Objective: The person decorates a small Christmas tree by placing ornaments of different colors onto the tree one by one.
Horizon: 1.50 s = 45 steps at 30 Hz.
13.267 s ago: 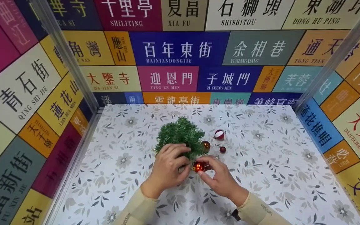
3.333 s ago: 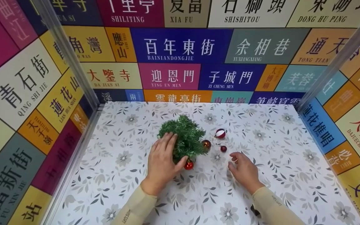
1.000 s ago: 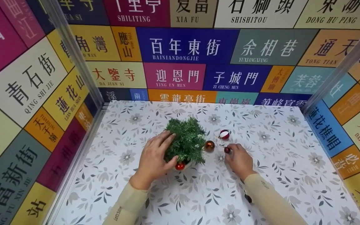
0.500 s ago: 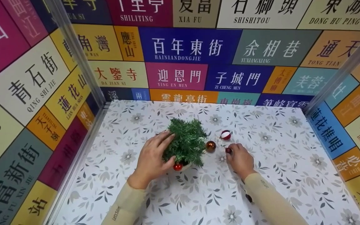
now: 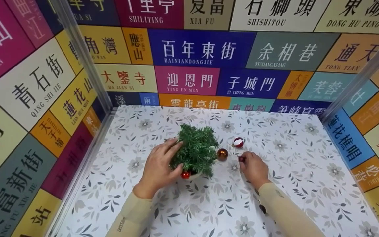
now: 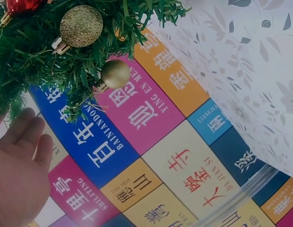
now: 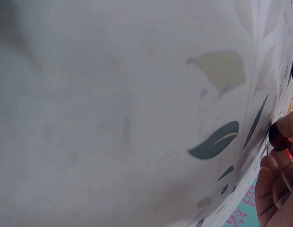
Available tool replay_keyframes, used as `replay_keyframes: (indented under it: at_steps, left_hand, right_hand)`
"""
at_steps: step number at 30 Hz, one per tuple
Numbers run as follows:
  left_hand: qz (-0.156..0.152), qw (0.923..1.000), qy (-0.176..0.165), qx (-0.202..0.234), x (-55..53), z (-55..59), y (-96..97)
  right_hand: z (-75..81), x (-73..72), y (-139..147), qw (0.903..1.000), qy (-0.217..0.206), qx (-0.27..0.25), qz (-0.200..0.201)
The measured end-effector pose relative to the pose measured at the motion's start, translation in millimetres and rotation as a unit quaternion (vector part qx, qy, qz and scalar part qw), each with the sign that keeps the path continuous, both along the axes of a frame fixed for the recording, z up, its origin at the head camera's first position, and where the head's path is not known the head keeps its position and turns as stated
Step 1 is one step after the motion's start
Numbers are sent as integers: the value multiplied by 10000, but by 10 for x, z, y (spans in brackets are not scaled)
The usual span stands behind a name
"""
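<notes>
A small artificial Christmas tree (image 5: 197, 148) stands in a pale pot in the head view. My left hand (image 5: 160, 168) rests along its left side with fingers loosely extended, the thumb beside a shiny red bauble (image 5: 185, 174) low on the tree. A glittery gold bauble (image 6: 81, 26) and a smaller gold bauble (image 6: 115, 74) hang from the branches in the left wrist view. To the tree's right, my right hand (image 5: 255, 169) pinches a small dark red bauble (image 5: 241, 159) between thumb and fingertips, close to the tabletop; the right wrist view shows this dark red bauble (image 7: 280, 137) too.
An amber-brown bauble (image 5: 222, 154) lies just right of the tree. Behind it sits a red-and-white bauble (image 5: 238, 142). The table's cover (image 5: 189, 214) is white with a floral print. Walls of coloured sign panels (image 5: 196, 47) enclose the back and sides.
Since about three seconds ago my right hand has come down and pinched the small dark red bauble. The tree's red bauble has shifted left. Over the last second the hands barely move.
</notes>
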State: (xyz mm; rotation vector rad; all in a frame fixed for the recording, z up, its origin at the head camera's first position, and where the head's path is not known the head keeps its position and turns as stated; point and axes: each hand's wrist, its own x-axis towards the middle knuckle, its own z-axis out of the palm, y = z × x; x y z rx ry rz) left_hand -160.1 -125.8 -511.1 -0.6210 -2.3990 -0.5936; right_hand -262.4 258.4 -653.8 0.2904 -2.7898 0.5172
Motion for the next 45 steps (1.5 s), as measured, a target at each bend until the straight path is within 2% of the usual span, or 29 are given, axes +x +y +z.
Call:
replay_keyframes:
  at_steps: [6, 17, 20, 25, 33, 45]
  left_hand:
    - [2, 10000, 49, 20, 4, -2, -8]
    - [3, 9999, 123, -34, 30, 3, 5]
    - [-37, 9998, 203, -3, 39, 4, 8]
    - [-163, 9989, 426, 93, 53, 16, 17]
    - [-331, 9944, 946, 342, 54, 68, 65]
    - [-381, 9824, 1709, 650, 87, 189, 194]
  right_hand:
    - [52, 36, 1, 10000, -36, -43, 19]
    - [203, 188, -33, 9997, -138, -193, 17]
    - [259, 230, -49, 9997, -22, -252, 73]
    - [362, 319, -83, 9983, 340, -337, 323]
    - [527, 472, -144, 9946, 613, -471, 686]
    - [787, 665, -285, 9868, 975, -593, 1146]
